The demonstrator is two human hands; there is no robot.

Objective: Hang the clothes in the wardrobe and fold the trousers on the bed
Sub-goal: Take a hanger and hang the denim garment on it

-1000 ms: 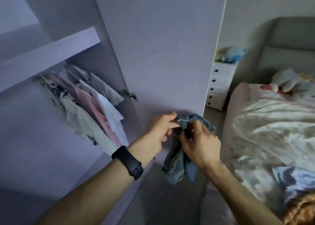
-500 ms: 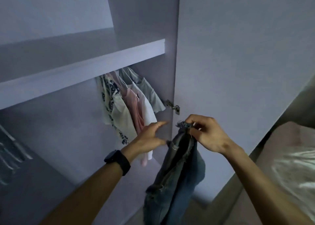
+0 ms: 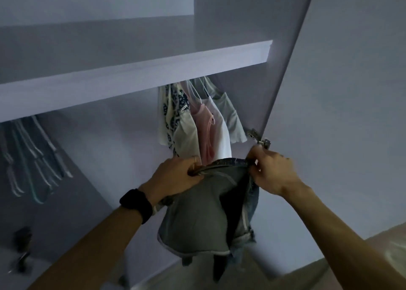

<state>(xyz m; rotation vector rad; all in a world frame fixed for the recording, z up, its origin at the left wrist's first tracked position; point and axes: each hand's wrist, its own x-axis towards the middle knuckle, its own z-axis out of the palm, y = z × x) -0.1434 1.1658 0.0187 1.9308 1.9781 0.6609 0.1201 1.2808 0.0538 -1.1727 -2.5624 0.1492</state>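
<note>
A blue denim garment (image 3: 204, 212) hangs in front of the open wardrobe, stretched between both hands by its top edge. My left hand (image 3: 175, 175), with a black watch on the wrist, grips the left end of that edge. My right hand (image 3: 272, 171) pinches the right end. Behind the denim, several light tops (image 3: 197, 118) hang under the wardrobe shelf (image 3: 131, 74): one patterned, one pink, one white, one pale grey.
The open wardrobe door (image 3: 342, 91) stands close on the right, its hinge (image 3: 260, 138) just above my right hand. Several bare hangers (image 3: 33, 157) hang at the far left. A corner of the bed (image 3: 391, 245) shows at the lower right.
My left hand, open and apart half a second ago, now grips the denim's top edge. The garment is spread wider and held higher. The view has tilted up toward the shelf.
</note>
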